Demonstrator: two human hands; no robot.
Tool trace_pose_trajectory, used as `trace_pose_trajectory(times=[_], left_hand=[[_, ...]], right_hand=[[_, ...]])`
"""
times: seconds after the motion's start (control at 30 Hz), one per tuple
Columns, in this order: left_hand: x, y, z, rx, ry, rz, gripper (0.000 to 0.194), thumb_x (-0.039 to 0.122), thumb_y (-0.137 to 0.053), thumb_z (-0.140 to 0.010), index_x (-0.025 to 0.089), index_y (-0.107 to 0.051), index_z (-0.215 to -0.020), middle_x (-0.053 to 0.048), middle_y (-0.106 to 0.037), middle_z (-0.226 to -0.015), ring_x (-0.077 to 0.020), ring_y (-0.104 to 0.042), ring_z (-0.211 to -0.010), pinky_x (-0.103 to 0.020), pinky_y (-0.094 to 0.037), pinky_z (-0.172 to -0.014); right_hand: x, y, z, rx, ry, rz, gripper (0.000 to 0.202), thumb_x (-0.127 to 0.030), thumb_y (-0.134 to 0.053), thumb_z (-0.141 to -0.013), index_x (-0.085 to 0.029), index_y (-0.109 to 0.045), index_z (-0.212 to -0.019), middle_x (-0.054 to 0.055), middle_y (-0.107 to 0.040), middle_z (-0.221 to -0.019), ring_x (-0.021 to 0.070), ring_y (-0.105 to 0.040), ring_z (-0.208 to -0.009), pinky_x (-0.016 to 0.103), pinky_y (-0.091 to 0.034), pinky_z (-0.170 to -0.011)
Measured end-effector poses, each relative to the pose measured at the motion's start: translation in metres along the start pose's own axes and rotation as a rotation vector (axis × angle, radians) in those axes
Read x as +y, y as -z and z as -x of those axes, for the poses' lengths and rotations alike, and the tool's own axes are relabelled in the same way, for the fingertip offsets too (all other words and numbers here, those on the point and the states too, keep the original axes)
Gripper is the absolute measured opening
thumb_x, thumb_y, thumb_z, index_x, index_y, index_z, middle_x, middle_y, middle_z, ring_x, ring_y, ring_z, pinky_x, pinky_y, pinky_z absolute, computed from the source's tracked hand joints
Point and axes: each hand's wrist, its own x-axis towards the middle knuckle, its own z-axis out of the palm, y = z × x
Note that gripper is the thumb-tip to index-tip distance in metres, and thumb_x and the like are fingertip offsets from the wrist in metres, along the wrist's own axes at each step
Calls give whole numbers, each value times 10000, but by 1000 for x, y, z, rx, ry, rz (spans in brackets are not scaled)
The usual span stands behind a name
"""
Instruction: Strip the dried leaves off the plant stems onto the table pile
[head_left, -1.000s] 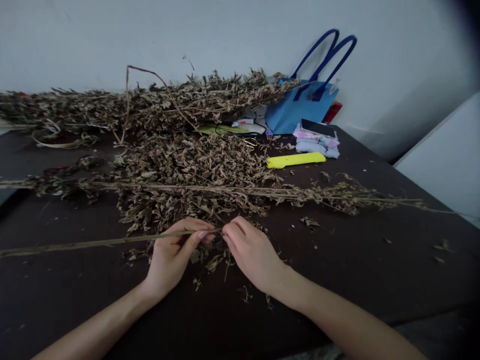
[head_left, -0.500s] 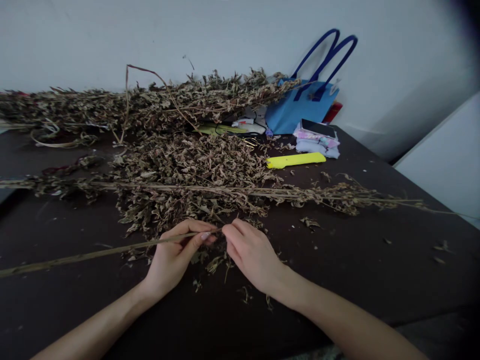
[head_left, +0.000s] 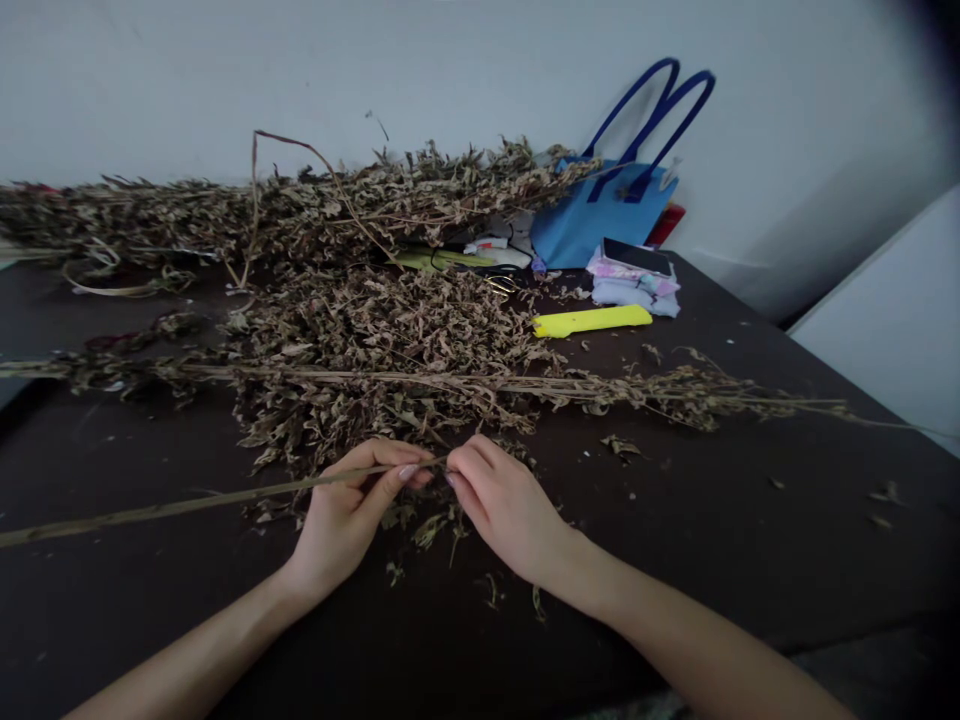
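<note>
A long, bare dried stem runs from the left edge across to my fingers. My left hand pinches it between thumb and fingers close to its thin end. My right hand is closed in a pinch on the stem's tip, just right of the left fingertips; the tip is hidden by the fingers. Beneath and behind both hands spreads a heap of dried leaves. Across that heap lies a long dried stalk with leaves still on its right part.
A thick bundle of dried leafy plants lies along the wall. At right stand a blue bag, a phone on folded cloth, and a yellow strip-shaped object. Scissors lie behind the heap. Loose leaf bits dot the dark table.
My right hand has shifted very slightly right and its thumb shows more. The stem's left end has dipped or risen only a little. My left hand stays in place.
</note>
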Motion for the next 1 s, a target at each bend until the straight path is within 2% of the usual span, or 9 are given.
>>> trace_pose_trajectory(times=[0.27, 0.53, 1.0], left_hand=[[0, 3, 0, -32, -27, -41, 121, 211, -557, -845, 164, -666, -820, -68, -673, -889, -180, -638, -878, -296, -536, -767], [1, 2, -1, -83, -9, 26, 117, 180, -536, -858, 161, -650, -842, -57, -661, -907, -148, -645, -817, -263, -545, -728], [-2, 3, -2, -106, -12, -5, 135, 181, -525, -869, 149, -647, -823, -59, -659, -901, -156, -636, -869, -252, -536, -753]], right_hand=[[5, 8, -2, -38, 40, -124, 163, -174, -377, -934, -174, -498, -824, 16, -498, -826, 95, -466, -703, 222, -386, -639], [7, 8, -5, -44, 28, -219, 184, -145, -397, -923, -173, -476, -760, 4, -471, -799, 95, -446, -705, 221, -369, -648], [7, 10, -3, -61, -2, -311, 166, -153, -384, -922, -186, -445, -771, 5, -458, -818, 102, -442, -734, 234, -366, -663]])
